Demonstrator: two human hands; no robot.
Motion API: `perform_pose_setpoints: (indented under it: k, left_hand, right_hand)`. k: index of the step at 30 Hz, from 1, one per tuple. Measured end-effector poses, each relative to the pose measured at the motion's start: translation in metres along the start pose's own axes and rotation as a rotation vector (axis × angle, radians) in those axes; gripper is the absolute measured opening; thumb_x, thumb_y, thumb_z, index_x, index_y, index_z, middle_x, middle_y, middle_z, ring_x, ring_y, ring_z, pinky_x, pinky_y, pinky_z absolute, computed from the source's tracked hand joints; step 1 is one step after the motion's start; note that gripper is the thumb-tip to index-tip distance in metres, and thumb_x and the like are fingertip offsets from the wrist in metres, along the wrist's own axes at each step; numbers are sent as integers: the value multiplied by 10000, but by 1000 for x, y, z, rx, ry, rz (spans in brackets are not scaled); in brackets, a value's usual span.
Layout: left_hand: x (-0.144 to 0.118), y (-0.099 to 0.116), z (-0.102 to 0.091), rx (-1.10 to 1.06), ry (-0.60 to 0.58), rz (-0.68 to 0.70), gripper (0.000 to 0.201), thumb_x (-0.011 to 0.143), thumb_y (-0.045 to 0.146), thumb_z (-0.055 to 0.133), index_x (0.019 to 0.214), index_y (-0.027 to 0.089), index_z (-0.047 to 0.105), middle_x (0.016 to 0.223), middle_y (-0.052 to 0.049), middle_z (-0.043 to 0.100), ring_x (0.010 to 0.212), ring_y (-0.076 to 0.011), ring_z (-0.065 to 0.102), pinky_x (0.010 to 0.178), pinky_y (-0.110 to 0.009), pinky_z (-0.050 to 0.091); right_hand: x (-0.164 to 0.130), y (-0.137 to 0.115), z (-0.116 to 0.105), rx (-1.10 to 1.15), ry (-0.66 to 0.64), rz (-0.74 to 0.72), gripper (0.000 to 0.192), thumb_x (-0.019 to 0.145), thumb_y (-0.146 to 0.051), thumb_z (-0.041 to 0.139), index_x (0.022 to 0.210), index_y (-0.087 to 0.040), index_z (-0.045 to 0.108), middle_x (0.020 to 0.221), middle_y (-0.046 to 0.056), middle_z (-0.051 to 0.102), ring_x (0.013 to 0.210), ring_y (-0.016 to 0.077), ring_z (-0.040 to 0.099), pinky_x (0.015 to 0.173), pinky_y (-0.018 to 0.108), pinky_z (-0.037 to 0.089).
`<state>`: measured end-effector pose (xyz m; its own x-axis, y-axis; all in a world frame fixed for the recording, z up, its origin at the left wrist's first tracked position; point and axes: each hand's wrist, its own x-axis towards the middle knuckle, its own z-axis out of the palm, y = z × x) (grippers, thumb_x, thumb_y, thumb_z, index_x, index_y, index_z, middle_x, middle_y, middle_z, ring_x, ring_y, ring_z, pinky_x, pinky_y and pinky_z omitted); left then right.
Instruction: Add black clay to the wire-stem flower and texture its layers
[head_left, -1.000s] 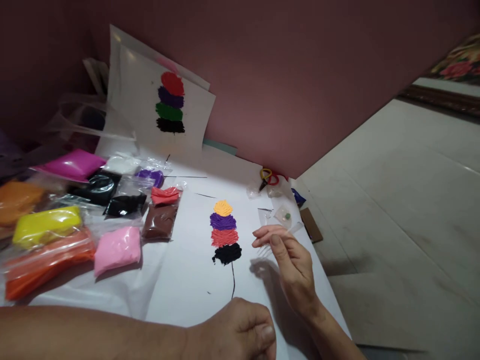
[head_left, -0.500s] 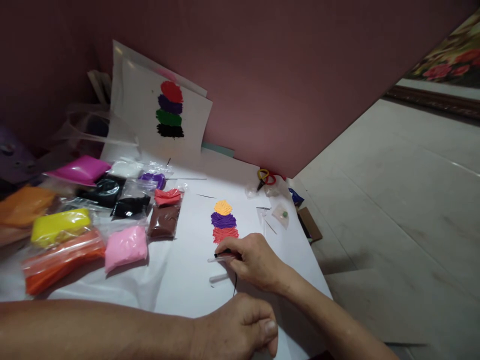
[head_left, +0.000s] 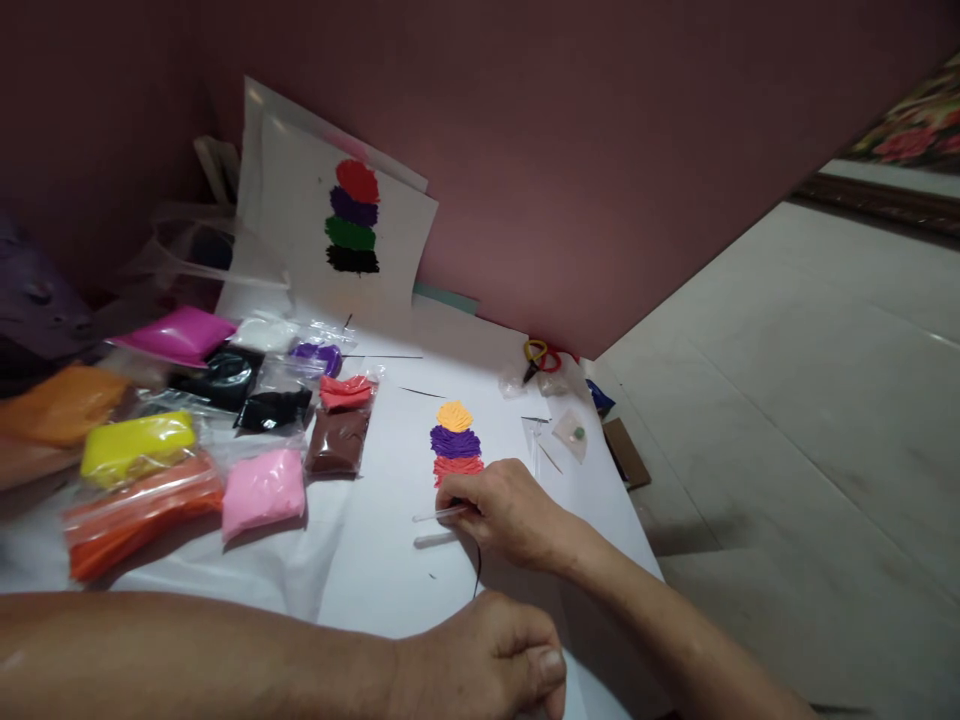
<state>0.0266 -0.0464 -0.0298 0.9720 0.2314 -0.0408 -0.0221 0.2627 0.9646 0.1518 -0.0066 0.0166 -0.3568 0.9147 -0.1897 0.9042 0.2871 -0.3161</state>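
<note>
While the left hand (head_left: 480, 655) rests as a loose fist on the paper's near edge, the right hand (head_left: 506, 510) is down at the clay picture.

It's closed around a thin clear stick (head_left: 439, 515) with the tip at the black blob under the orange, purple and red clay stack (head_left: 456, 443). A second ago that hand hovered open with nothing in it; now it covers the black part. Clay bags (head_left: 262, 490) sit left, and a finished sample sheet (head_left: 352, 215) leans on the wall.

- One head-worn view looks forward and down, tilted, from close above the desk (head_left: 375, 560) near edge.
- It faces the far wall (head_left: 570, 150).
</note>
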Motion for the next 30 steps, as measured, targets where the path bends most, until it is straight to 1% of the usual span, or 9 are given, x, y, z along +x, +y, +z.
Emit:
perform_pose_setpoints:
  k: [3, 9, 13, 16, 19, 22, 24, 27, 30]
  left_hand:
    - [0, 0, 0, -20, -7, 2, 384, 900, 470, 470, 654, 181, 524, 548, 52, 414, 501, -99, 354, 550, -243, 323]
    - [-2, 2, 1, -40, -15, -37, 417, 902, 522, 477, 677, 177, 535, 575, 45, 429, 512, -101, 358, 527, -239, 301]
    - [-3, 4, 1, -16, -4, -31, 438, 894, 551, 468, 673, 178, 532, 572, 45, 422, 519, -104, 363, 548, -245, 315]
    - [-3, 4, 2, -21, -9, -43, 462, 886, 584, 468, 674, 178, 532, 595, 35, 441, 530, -107, 377, 544, -246, 314]
    - [-2, 3, 2, -18, 1, -41, 465, 895, 581, 467, 673, 178, 534, 622, 24, 466, 540, -108, 388, 543, -248, 317]
    - [-2, 3, 2, -12, 11, -15, 489, 902, 595, 459, 664, 176, 539, 614, 25, 447, 533, -106, 386, 532, -248, 316]
    - [-1, 2, 2, -39, 7, -34, 513, 885, 633, 460, 668, 175, 541, 588, 36, 414, 510, -103, 368, 502, -244, 301]
    - [2, 0, 2, -140, 29, -66, 505, 839, 663, 513, 722, 173, 541, 556, 61, 377, 496, -96, 339, 492, -234, 297]
    - [5, -2, 2, -242, 91, -100, 506, 753, 666, 634, 777, 171, 536, 548, 83, 374, 501, -88, 332, 500, -230, 316]
  right_hand:
    - [1, -1, -3, 4, -25, 0, 166, 792, -79, 656, 837, -220, 730, 713, -14, 724, 604, 120, 533, 583, 260, 310]
    - [5, -4, -8, -38, -93, -9, 156, 818, -103, 623, 855, -221, 717, 754, -2, 718, 631, 125, 538, 592, 271, 296]
    - [9, -4, -11, -53, -158, -49, 126, 798, -104, 609, 833, -200, 683, 727, 7, 685, 604, 118, 488, 573, 258, 287]
    - [6, -1, -13, -17, -140, -104, 124, 775, -74, 591, 795, -181, 650, 688, 0, 643, 579, 112, 440, 558, 256, 282]
    - [-12, 1, -18, 189, -68, -112, 154, 781, -56, 550, 814, -184, 629, 623, -38, 575, 544, 96, 407, 551, 235, 310]
    - [-41, 2, -24, 531, -72, -29, 82, 852, -165, 540, 833, -188, 616, 521, -76, 468, 482, 86, 379, 496, 212, 308]
    - [-63, 4, -25, 723, -77, 48, 89, 864, -207, 545, 798, -184, 599, 489, -89, 413, 454, 79, 345, 473, 212, 292]
    - [-91, 9, -21, 852, 34, 133, 153, 868, -298, 590, 770, -180, 584, 489, -91, 371, 457, 76, 294, 462, 223, 245]
    - [-112, 14, -13, 891, 117, 234, 260, 865, -404, 631, 747, -184, 559, 491, -100, 304, 452, 71, 238, 453, 229, 203]
